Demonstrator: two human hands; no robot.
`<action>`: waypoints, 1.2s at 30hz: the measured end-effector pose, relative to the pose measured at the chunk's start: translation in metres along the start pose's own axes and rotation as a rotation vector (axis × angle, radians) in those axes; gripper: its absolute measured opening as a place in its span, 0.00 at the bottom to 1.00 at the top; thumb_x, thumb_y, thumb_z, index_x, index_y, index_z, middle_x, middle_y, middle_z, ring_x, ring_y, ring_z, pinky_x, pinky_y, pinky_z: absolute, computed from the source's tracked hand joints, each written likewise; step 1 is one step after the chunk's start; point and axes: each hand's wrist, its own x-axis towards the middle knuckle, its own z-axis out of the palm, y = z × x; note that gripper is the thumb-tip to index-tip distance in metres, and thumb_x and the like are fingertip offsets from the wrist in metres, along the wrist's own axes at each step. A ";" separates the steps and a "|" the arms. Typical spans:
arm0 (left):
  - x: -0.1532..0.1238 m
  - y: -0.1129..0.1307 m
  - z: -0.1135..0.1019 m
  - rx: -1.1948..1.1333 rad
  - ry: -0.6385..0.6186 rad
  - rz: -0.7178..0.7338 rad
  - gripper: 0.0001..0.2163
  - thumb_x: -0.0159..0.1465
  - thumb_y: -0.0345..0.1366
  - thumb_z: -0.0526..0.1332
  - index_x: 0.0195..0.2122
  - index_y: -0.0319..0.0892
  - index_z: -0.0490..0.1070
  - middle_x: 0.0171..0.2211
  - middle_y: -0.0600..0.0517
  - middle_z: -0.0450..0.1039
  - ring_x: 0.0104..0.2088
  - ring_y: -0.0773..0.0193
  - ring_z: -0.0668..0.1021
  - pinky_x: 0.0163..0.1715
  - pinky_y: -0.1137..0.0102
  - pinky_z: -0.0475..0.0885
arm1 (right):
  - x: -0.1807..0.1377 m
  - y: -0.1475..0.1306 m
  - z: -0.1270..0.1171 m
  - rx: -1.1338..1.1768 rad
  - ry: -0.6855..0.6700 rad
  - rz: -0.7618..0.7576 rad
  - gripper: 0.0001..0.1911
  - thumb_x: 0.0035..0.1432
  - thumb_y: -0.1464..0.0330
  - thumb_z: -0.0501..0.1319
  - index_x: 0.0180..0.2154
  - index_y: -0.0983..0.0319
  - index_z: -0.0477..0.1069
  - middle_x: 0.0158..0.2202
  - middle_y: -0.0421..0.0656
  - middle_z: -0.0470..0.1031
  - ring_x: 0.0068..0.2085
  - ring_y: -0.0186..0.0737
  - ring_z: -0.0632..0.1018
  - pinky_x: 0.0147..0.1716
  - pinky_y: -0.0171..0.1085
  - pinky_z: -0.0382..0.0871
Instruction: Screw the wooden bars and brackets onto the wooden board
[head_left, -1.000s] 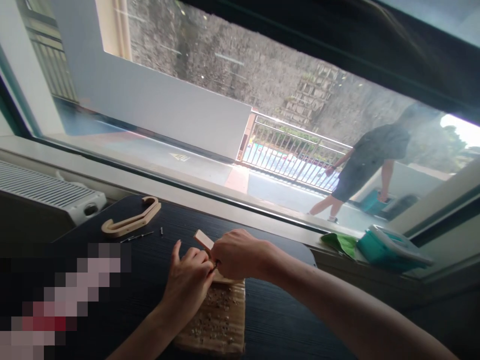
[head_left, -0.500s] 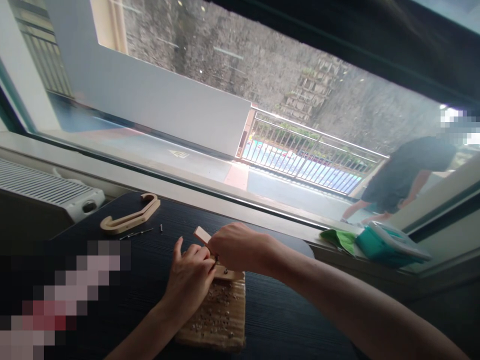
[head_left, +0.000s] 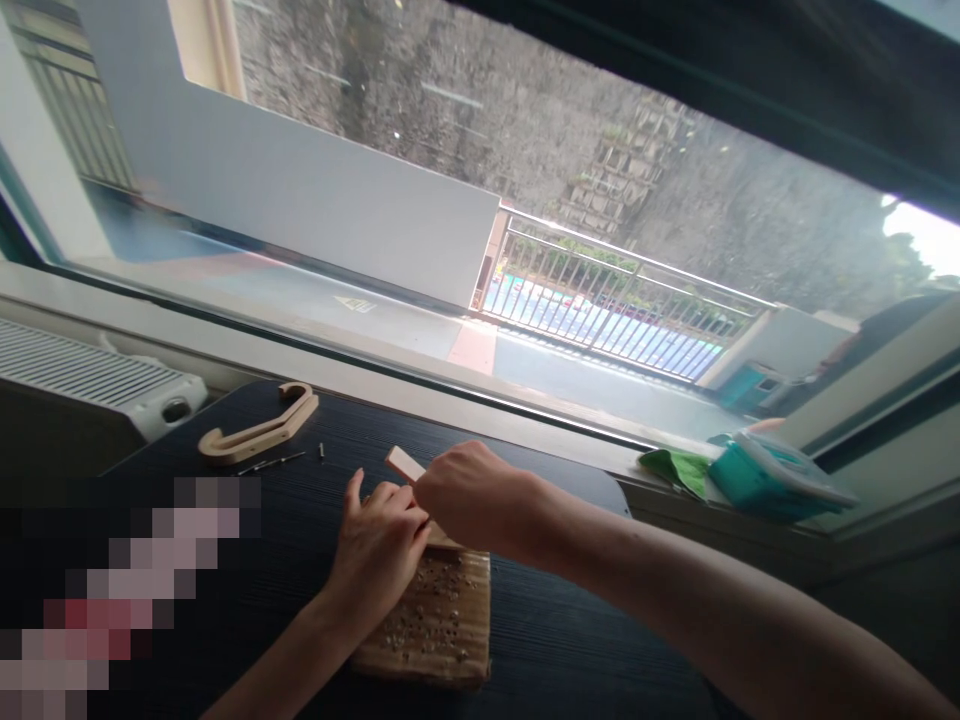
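My left hand (head_left: 382, 540) curls its fingers onto a pale wooden piece (head_left: 405, 464), with one finger raised off to the side. The end of this piece sticks out beyond both hands. Right against it, my right hand (head_left: 469, 495) is closed in a fist, bent over from the right. Whatever lies inside that fist is hidden. Beneath the hands, the wood rests on a ribbed brown block (head_left: 442, 625) that looks like cardboard, dotted with many small shiny bits and dark holes.
A hook-shaped wooden part (head_left: 259, 430) lies at the far left of the black table (head_left: 555, 620), with thin metal bits (head_left: 270, 463) near it. On the sill are a green cloth (head_left: 675, 470) and a teal box (head_left: 776, 478). A radiator (head_left: 97, 375) stands left.
My right hand has turned and dropped slightly, covering the dark metal fitting seen between the hands before. My left hand stays put. The person outside the window has moved right, mostly out of sight.
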 end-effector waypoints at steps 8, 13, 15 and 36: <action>0.000 0.001 -0.002 0.003 -0.015 0.041 0.07 0.57 0.29 0.58 0.26 0.46 0.75 0.32 0.52 0.75 0.40 0.56 0.74 0.56 0.44 0.49 | 0.006 0.010 0.015 0.056 0.031 0.118 0.07 0.56 0.69 0.57 0.31 0.64 0.73 0.27 0.46 0.77 0.33 0.44 0.78 0.27 0.36 0.68; 0.001 0.000 -0.002 0.005 -0.022 0.041 0.08 0.57 0.30 0.58 0.25 0.45 0.74 0.30 0.52 0.75 0.39 0.56 0.75 0.56 0.44 0.51 | 0.004 0.008 0.005 0.090 -0.009 0.012 0.05 0.53 0.74 0.58 0.31 0.64 0.73 0.30 0.45 0.78 0.34 0.42 0.78 0.26 0.33 0.66; 0.002 -0.001 -0.003 0.006 -0.027 0.039 0.08 0.57 0.30 0.58 0.24 0.44 0.74 0.29 0.52 0.75 0.38 0.56 0.75 0.55 0.44 0.52 | 0.007 0.008 0.009 0.091 0.001 0.003 0.07 0.52 0.76 0.57 0.32 0.65 0.74 0.29 0.46 0.78 0.34 0.42 0.78 0.25 0.33 0.65; 0.003 0.000 -0.002 -0.012 -0.030 0.033 0.08 0.57 0.29 0.57 0.24 0.43 0.73 0.30 0.51 0.75 0.38 0.56 0.74 0.55 0.46 0.51 | 0.001 0.008 0.016 0.145 0.084 0.061 0.12 0.59 0.72 0.52 0.34 0.65 0.75 0.30 0.48 0.78 0.35 0.42 0.78 0.26 0.33 0.62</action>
